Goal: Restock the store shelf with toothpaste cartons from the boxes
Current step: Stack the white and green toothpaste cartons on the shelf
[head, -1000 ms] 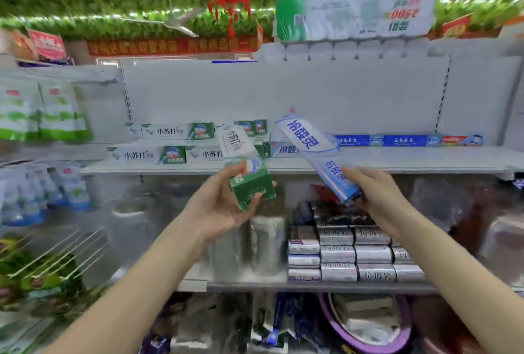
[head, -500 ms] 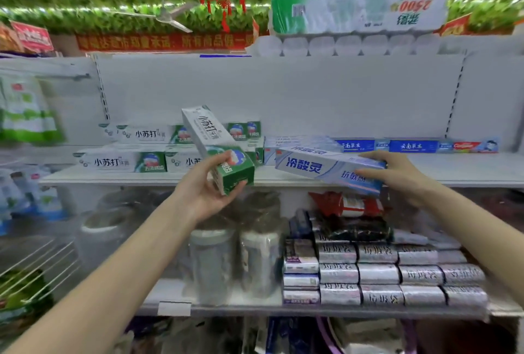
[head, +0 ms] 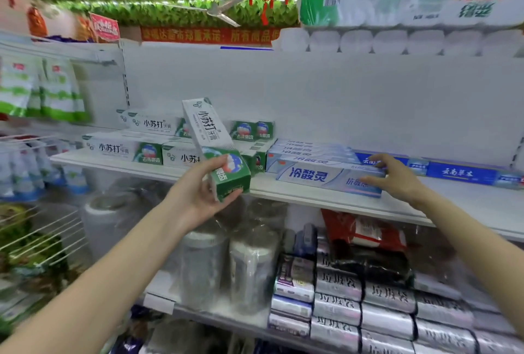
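The blue carton (head: pixel 326 176) lies flat on the shelf (head: pixel 283 190), near its front edge. The right hand (head: pixel 397 180) touches the carton's right end with loosely spread fingers. The left hand (head: pixel 195 197) grips a green carton (head: pixel 209 132), tilted, just in front of the shelf.

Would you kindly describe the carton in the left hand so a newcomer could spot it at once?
Start at the white shelf below the toilet-paper rolls. Before its left-side stacks of flat cartons, the left hand grips a white carton with a green end. It alone stands tilted, off the shelf.
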Motion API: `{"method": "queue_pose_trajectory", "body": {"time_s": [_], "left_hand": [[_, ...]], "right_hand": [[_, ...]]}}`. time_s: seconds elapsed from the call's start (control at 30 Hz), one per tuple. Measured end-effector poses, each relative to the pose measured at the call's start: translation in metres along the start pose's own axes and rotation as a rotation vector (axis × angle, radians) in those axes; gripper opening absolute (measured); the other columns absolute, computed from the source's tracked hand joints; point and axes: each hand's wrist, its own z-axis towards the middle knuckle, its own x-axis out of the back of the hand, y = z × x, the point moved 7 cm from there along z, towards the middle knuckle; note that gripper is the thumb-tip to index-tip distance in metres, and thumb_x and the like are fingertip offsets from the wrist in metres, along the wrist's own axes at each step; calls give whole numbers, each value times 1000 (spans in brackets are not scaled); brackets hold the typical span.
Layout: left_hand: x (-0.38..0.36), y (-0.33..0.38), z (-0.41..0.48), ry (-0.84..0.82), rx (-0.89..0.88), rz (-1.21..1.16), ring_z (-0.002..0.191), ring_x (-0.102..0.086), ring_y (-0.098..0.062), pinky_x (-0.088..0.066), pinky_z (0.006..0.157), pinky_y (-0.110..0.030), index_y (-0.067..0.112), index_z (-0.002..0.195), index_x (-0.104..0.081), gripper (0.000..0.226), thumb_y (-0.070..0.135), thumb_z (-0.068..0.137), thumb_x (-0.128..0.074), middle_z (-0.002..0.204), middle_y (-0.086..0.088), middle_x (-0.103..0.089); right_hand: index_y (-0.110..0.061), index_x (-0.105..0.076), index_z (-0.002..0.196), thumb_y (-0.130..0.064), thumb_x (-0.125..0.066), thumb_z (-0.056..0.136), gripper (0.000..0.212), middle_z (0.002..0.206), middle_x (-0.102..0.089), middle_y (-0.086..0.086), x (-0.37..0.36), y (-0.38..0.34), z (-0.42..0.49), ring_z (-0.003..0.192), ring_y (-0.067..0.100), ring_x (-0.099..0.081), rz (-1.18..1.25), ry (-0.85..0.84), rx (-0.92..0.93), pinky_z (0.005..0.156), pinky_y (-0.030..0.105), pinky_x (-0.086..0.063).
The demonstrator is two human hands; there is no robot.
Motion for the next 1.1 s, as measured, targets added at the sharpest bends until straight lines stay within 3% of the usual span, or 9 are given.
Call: {"method": "queue_pose_trajectory", "body": {"time_s": [0.13, 0.27, 0.43, 0.5, 0.63, 0.8, 0.97, 1.1], "left_hand": [[-14, -13, 4, 5, -25, 0, 83, -72, -23, -58, 58, -32, 18, 111, -60, 46, 17, 67, -72, 101, -8, -73], [-26, -20, 7, 14, -37, -18, 79, -73, -23, -58, 56, -33, 19, 113, -61, 33, 17, 81, -69, 102, -8, -72], [-35, -23, 5, 7, -30, -13, 76, -73, -21, -58, 57, -33, 19, 107, -62, 22, 19, 85, -66, 102, -7, -70], [-33, -18, 1, 0, -37, 28, 77, -73, -21, -58, 57, -32, 17, 111, -60, 29, 20, 83, -67, 103, -7, -70], [-18, -4, -6, 27, -63, 99, 78, -72, -21, -58, 56, -32, 17, 118, -56, 49, 22, 71, -70, 105, -8, -69], [-3, 0, -9, 68, -77, 103, 77, -71, -22, -57, 54, -30, 20, 117, -54, 38, 20, 81, -65, 101, -8, -70], [5, -5, -11, 89, -73, 88, 70, -72, -20, -57, 53, -29, 18, 117, -56, 32, 20, 86, -63, 88, -6, -73], [10, -10, -9, 108, -56, 64, 69, -72, -20, -57, 51, -29, 15, 111, -59, 24, 20, 88, -62, 90, -7, -71]], "right_hand": [[-10, -50, 129, -21, -77, 79, 58, 130, -51, 15, -5, 2, 8, 118, 27, -49, -11, 17, 47, 91, 31, -37], [-9, -50, 129, -21, -76, 80, 56, 132, -51, 16, -6, 2, 7, 121, 28, -48, -30, 9, 82, 96, 34, -37], [-13, -53, 122, -19, -80, 75, 54, 118, -55, 11, -8, -4, 2, 100, 21, -50, 77, 44, 117, 82, 29, -38], [-14, -54, 120, -19, -80, 75, 52, 114, -54, 7, -12, -12, 1, 96, 19, -50, 111, 50, 161, 79, 27, -36], [-17, -55, 120, -20, -80, 75, 51, 114, -53, 4, -23, -16, 8, 97, 18, -51, 145, 31, 190, 80, 28, -37], [-21, -58, 105, -12, -81, 73, 41, 118, -59, 5, -24, -8, 13, 102, 20, -54, 217, 25, 238, 87, 32, -43], [-21, -63, 105, -15, -79, 75, 34, 119, -58, 1, -24, -7, 15, 106, 19, -53, 202, -32, 259, 84, 29, -39], [-26, -64, 102, -16, -79, 75, 32, 118, -58, 2, -24, -6, 18, 105, 20, -55, 183, -8, 248, 81, 30, -39]]}}
